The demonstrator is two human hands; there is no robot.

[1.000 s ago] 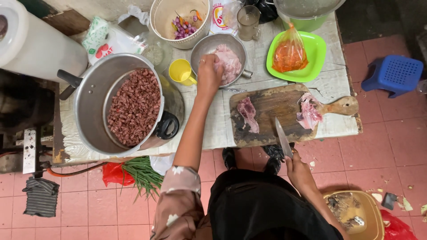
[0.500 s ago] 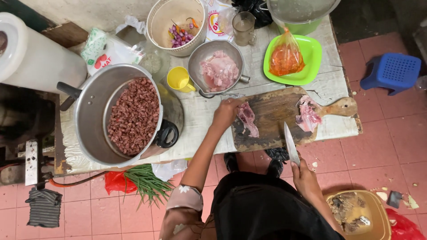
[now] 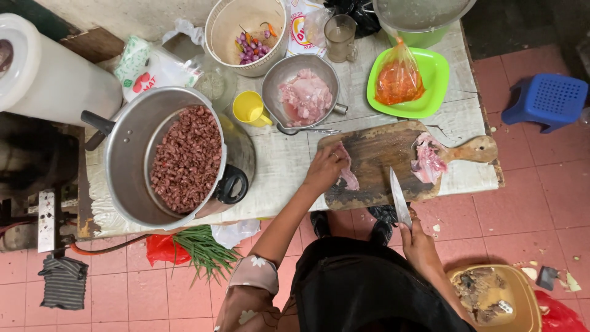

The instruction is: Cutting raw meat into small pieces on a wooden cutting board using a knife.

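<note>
- Looking straight down, the head view shows a worn, whitish desk standing on a floor of pink-red square tiles.
- The left hand rests on a pale pink piece of raw meat at the left end of a dark wooden cutting board with a handle; its grip is pressed down on the meat.
- The right hand has its grip clamped on a steel-bladed kitchen knife, the blade pointing up over the board's near edge, apart from the meat.
- A second, larger raw meat piece lies at the board's right end.
- Behind the board stand a metal bowl of raw meat, a small yellow cup and a green square plate with an orange-filled bag.
- To the left sits a big metal pot of reddish-brown beans.
- On the floor: a blue plastic stool, green long beans and a tan tub of scraps.
</note>
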